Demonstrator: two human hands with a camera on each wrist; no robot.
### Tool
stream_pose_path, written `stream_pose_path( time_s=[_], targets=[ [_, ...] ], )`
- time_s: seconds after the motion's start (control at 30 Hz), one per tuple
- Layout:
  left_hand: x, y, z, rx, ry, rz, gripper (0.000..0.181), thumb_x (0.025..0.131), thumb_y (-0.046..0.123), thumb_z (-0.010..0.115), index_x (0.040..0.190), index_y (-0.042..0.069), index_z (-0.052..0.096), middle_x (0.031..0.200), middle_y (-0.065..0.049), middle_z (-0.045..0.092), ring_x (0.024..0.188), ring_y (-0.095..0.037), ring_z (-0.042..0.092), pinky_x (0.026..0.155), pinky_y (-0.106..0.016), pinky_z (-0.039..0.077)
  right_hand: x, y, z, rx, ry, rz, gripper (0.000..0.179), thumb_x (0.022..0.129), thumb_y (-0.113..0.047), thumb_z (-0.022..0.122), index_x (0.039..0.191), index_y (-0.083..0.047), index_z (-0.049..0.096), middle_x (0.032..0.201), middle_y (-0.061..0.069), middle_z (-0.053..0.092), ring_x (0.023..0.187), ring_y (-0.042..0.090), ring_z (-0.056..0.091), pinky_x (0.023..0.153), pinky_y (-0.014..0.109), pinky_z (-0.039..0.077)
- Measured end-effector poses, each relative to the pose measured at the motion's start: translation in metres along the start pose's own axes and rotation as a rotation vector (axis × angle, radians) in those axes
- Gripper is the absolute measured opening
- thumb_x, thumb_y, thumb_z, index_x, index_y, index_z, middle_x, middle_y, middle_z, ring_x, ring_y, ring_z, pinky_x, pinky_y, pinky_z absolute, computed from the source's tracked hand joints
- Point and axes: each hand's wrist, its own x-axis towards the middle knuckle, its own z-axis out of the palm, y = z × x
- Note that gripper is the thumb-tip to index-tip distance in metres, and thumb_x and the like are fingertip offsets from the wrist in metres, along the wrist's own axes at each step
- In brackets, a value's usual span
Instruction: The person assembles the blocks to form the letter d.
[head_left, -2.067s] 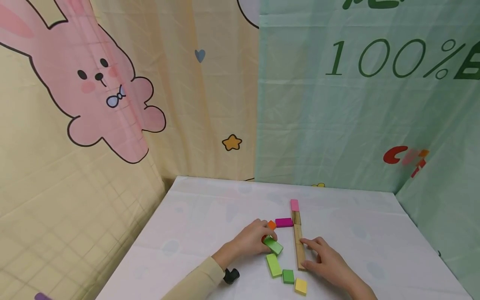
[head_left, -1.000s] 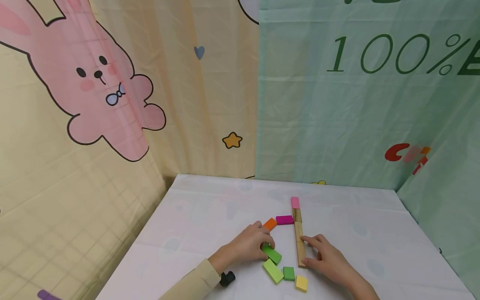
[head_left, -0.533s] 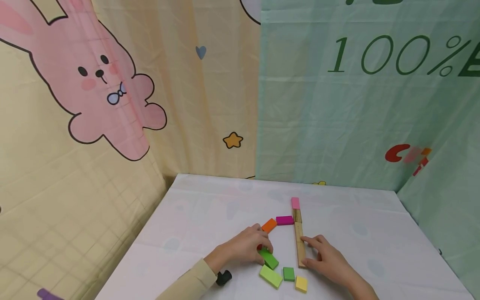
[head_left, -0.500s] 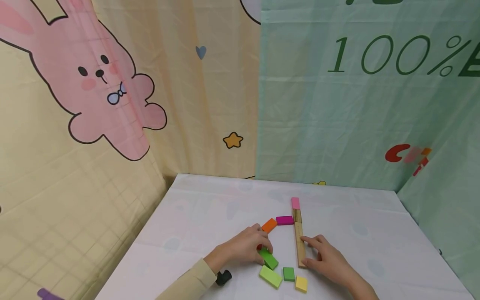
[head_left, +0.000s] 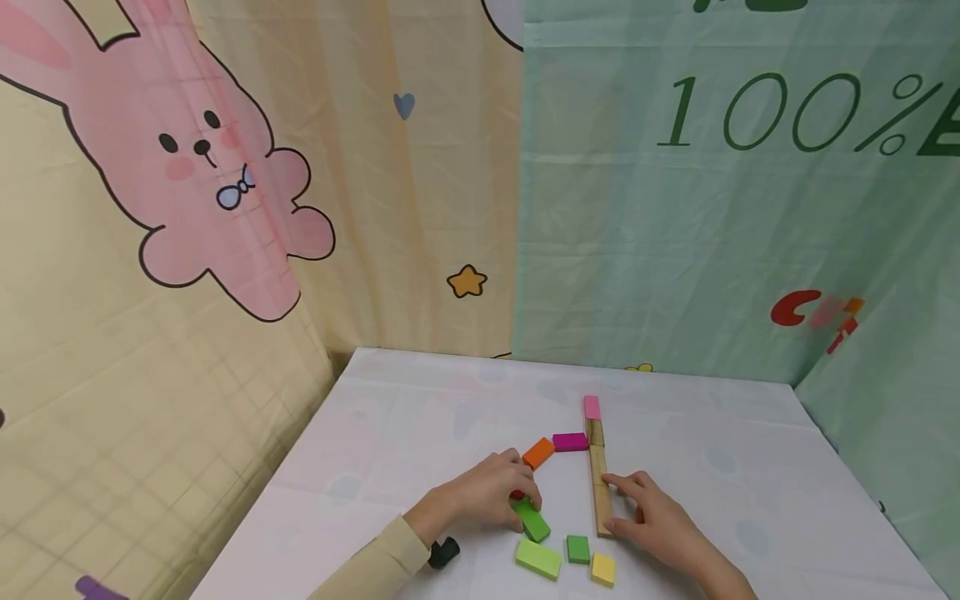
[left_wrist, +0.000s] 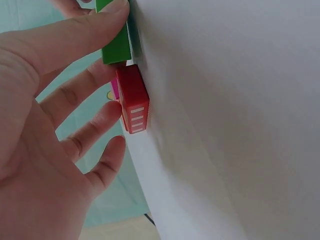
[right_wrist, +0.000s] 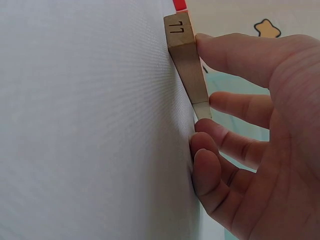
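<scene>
One green block (head_left: 534,522) was pinched between the thumb and finger of your left hand (head_left: 489,490), just beside the end of the red block (left_wrist: 134,97); whether the two blocks touched could not be told. Your right hand (head_left: 654,515) gripped nothing; its fingers rested relaxed against the right side of the wood strip (head_left: 600,492).

The step appeared to be alignment of the green block with the curve formed by the magenta block (head_left: 570,442), orange block (head_left: 538,453) and red block. Light pressure was advisable, since a lengthwise push could have shifted the red block. Your right hand was best used as a stop to hold the strip straight. Clearance was needed from the lime block (head_left: 537,559), which lay just nearer to you.

No container appeared in any view. The short green block (head_left: 577,549) and yellow block (head_left: 602,570) lay directly on the table (head_left: 420,417), near the strip's near end.
</scene>
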Motion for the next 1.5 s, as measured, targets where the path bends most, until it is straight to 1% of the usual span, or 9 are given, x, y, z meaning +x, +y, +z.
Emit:
stream_pose_path(
  time_s=[0.2,0.33,0.53,0.83,0.93,1.17,1.37,1.5],
  targets=[
    [0.0000,0.0001,-0.0011,-0.017,-0.011,-0.014,0.031,0.079,0.030,0.088,0.107,0.036,0.075,0.099,0.027,0.061,0.105,-0.004,0.043,0.089,-0.024,0.040,0.0009,0.0011,-0.0001,-0.008,0.004,0.007,0.066,0.079,-0.042,0.085,0.139,-0.028,0.060,0.105,-0.005,0.049,0.069,0.015,0.046,0.056,0.026,0.040],
    [-0.0003,-0.0006,-0.0014,0.002,-0.009,-0.003,0.028,0.079,0.027,0.088,0.103,0.036,0.076,0.096,0.026,0.060,0.102,-0.004,0.042,0.086,-0.023,0.038,0.0014,0.0015,-0.0005,-0.005,0.002,0.006,0.066,0.079,-0.042,0.084,0.139,-0.028,0.060,0.105,-0.005,0.048,0.069,0.015,0.046,0.056,0.026,0.040],
    [-0.0022,0.0012,-0.0027,0.029,-0.022,-0.018,0.027,0.078,0.028,0.089,0.099,0.038,0.076,0.095,0.027,0.059,0.102,-0.004,0.041,0.084,-0.024,0.035,0.0000,-0.0015,0.0001,-0.004,-0.003,0.021,0.066,0.080,-0.039,0.085,0.139,-0.027,0.060,0.104,-0.004,0.048,0.069,0.015,0.046,0.056,0.026,0.040],
    [-0.0032,0.0017,-0.0059,0.032,-0.036,-0.035,0.027,0.079,0.026,0.088,0.099,0.038,0.075,0.094,0.028,0.059,0.107,-0.005,0.041,0.087,-0.024,0.034,-0.0013,-0.0029,0.0004,-0.007,0.003,0.011,0.066,0.079,-0.039,0.085,0.139,-0.027,0.060,0.105,-0.004,0.048,0.068,0.014,0.046,0.056,0.026,0.040],
    [-0.0036,0.0018,-0.0064,0.029,-0.036,-0.032,0.027,0.079,0.025,0.088,0.099,0.038,0.075,0.094,0.028,0.060,0.107,-0.005,0.042,0.087,-0.024,0.034,-0.0018,-0.0033,0.0000,-0.004,0.004,0.005,0.066,0.080,-0.039,0.085,0.139,-0.027,0.060,0.105,-0.004,0.048,0.068,0.014,0.046,0.056,0.026,0.040],
    [-0.0034,0.0040,-0.0049,0.023,-0.039,-0.002,0.027,0.079,0.027,0.088,0.100,0.038,0.075,0.094,0.026,0.059,0.102,-0.004,0.041,0.085,-0.027,0.035,-0.0018,-0.0035,0.0005,-0.002,0.005,0.014,0.066,0.079,-0.040,0.085,0.139,-0.027,0.060,0.105,-0.004,0.048,0.069,0.015,0.046,0.056,0.026,0.040],
    [-0.0032,0.0061,-0.0052,0.052,-0.049,-0.017,0.026,0.079,0.029,0.088,0.100,0.039,0.075,0.093,0.024,0.058,0.102,-0.004,0.040,0.084,-0.026,0.033,-0.0012,-0.0027,0.0014,-0.004,0.004,0.013,0.066,0.080,-0.039,0.085,0.139,-0.027,0.060,0.105,-0.004,0.048,0.069,0.014,0.046,0.056,0.026,0.040],
    [-0.0039,0.0082,-0.0071,0.051,-0.054,-0.022,0.029,0.079,0.029,0.088,0.103,0.040,0.075,0.098,0.025,0.060,0.106,-0.005,0.041,0.086,-0.027,0.033,-0.0015,-0.0025,0.0011,-0.003,0.005,0.012,0.066,0.080,-0.039,0.085,0.140,-0.028,0.060,0.105,-0.004,0.048,0.068,0.014,0.046,0.056,0.026,0.040]
  ],
)
